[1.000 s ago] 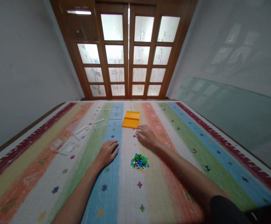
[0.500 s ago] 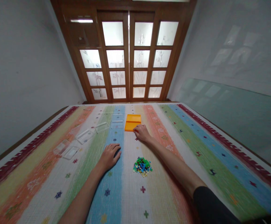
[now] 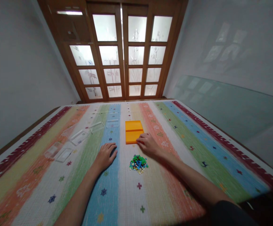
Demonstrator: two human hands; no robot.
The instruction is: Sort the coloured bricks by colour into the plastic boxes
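An orange tray (image 3: 131, 130) lies on the striped cloth (image 3: 185, 147) near the middle. My right hand (image 3: 148, 145) grips the tray's near right corner with its fingers curled over the rim. Just in front of that hand sits a small pile of tiny coloured bricks (image 3: 138, 163), mostly green, blue and yellow. My left hand (image 3: 104, 156) rests flat on the blue stripe to the left of the pile, fingers stretched out, holding nothing.
Several clear plastic trays (image 3: 78, 137) lie in a curved row on the left half of the cloth, from the near left (image 3: 63, 154) to beside the orange tray (image 3: 113, 123). Wooden glazed doors (image 3: 122, 50) stand beyond the far edge. A glass sheet (image 3: 232, 106) leans against the right wall.
My right hand took hold of the orange tray's near corner and drew it toward me, closer to the brick pile. My left hand stayed flat on the cloth.
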